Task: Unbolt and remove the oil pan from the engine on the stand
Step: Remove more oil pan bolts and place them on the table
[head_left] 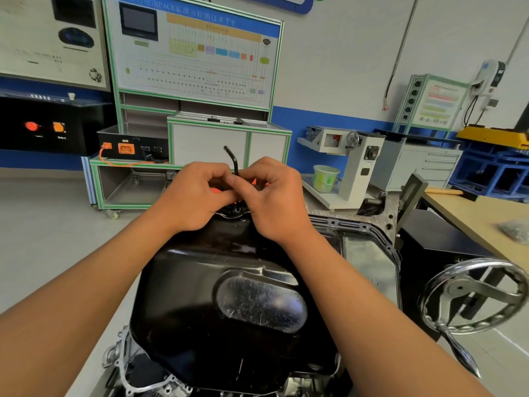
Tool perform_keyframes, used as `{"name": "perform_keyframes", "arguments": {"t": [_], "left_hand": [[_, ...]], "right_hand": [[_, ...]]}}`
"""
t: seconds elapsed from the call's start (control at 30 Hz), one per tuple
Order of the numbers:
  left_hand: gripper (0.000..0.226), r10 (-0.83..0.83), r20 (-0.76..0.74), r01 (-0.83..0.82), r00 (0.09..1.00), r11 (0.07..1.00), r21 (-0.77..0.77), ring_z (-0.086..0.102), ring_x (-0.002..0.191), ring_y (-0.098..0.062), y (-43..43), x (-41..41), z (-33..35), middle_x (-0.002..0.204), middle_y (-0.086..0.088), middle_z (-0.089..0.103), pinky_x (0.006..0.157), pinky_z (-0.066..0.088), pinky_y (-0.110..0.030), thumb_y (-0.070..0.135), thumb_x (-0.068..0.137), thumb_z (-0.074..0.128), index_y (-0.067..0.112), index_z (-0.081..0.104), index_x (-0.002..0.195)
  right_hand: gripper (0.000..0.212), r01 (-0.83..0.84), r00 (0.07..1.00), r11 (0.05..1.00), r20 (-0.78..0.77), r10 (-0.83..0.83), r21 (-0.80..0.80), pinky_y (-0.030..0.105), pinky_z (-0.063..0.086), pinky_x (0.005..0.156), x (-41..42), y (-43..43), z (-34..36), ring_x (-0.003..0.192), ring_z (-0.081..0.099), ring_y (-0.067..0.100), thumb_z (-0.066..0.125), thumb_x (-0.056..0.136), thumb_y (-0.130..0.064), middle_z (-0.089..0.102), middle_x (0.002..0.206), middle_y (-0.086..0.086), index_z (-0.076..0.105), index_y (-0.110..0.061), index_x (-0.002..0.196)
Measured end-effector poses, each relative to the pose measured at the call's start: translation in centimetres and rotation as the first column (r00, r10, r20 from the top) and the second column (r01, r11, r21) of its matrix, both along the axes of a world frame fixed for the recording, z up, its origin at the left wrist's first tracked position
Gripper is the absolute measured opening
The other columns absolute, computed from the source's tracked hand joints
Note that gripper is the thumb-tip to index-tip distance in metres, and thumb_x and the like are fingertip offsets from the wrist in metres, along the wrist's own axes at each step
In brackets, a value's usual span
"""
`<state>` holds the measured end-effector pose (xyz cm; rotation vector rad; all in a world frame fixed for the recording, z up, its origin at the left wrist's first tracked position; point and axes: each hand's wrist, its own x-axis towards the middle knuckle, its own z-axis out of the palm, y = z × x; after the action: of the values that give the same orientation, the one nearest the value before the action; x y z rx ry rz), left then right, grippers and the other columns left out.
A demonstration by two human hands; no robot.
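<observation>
A glossy black oil pan (229,296) lies bottom-up on the engine (366,253) held in the stand, filling the lower middle of the view. Over the pan's far edge both of my hands meet around a black L-shaped hex key (233,160). My left hand (194,196) and my right hand (274,199) pinch the key's lower shaft with curled fingers. Its bent short end sticks up and to the left above my knuckles. The key's tip and whatever bolt it meets are hidden behind my fingers.
The stand's chrome handwheel (475,296) sits to the right of the engine. A wooden table (481,216) stands at the right. Behind are a green-framed training panel (194,55), a white stand with a green cup (325,177), and blue shelving (498,167).
</observation>
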<state>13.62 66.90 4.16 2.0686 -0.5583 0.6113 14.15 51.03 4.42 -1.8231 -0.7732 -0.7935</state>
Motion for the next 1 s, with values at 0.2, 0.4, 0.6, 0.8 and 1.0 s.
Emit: {"name": "perform_keyframes", "arguments": {"t": [0.2,0.4,0.6,0.8,1.0], "left_hand": [[0.022,-0.122,-0.049,0.12,0.991,0.992,-0.031,0.072,0.095,-0.016,0.04,-0.22,-0.1,0.093,0.0,0.078,0.092,0.055,-0.038,0.011,0.094,0.064,0.031,0.075,0.097],[0.025,0.01,-0.001,-0.01,1.0,1.0,0.002,0.047,0.053,-0.008,0.09,0.32,-0.17,0.054,0.004,0.058,0.058,0.041,-0.028,0.001,0.083,0.072,0.014,0.064,0.064],[0.01,-0.052,0.006,0.052,0.999,0.999,-0.002,0.06,0.068,-0.009,0.05,0.06,-0.16,0.072,-0.003,0.07,0.07,0.051,-0.036,0.009,0.087,0.072,0.017,0.072,0.081],[0.025,-0.109,-0.045,0.109,0.993,0.994,-0.012,0.072,0.09,-0.012,-0.26,-0.1,-0.05,0.09,0.004,0.078,0.086,0.055,-0.025,0.007,0.095,0.062,0.028,0.075,0.096],[0.008,0.001,0.027,-0.002,1.0,1.0,0.019,0.051,0.067,-0.015,-0.11,0.12,-0.19,0.074,-0.026,0.064,0.064,0.046,-0.039,0.001,0.084,0.072,-0.003,0.069,0.079]], "right_hand": [[0.016,0.015,1.0,0.989,0.016,-0.013,-0.147,0.016,0.037,0.066,0.03,-0.02,0.02,0.072,0.05,0.007,0.061,0.097,-0.01,0.055,0.08,0.0,0.076,-0.005,0.092],[0.014,0.07,0.997,0.997,0.026,-0.07,-0.027,0.016,0.041,0.066,0.24,0.21,-0.09,0.07,0.056,0.009,0.081,0.083,-0.021,0.061,0.078,-0.002,0.08,-0.009,0.09],[0.007,0.023,0.999,0.998,0.038,-0.021,-0.052,0.018,0.041,0.063,-0.17,0.11,0.03,0.067,0.052,0.007,0.073,0.089,-0.01,0.056,0.073,-0.005,0.078,-0.006,0.087],[0.015,0.074,0.997,0.988,0.023,-0.072,-0.133,0.022,0.035,0.066,-0.03,0.22,0.04,0.072,0.05,0.013,0.062,0.096,-0.012,0.056,0.079,0.002,0.074,-0.006,0.089],[0.009,0.066,0.998,0.998,0.016,-0.067,0.02,0.011,0.035,0.059,0.09,0.16,-0.06,0.06,0.051,0.002,0.082,0.081,-0.019,0.056,0.068,-0.011,0.08,-0.01,0.082]]}}
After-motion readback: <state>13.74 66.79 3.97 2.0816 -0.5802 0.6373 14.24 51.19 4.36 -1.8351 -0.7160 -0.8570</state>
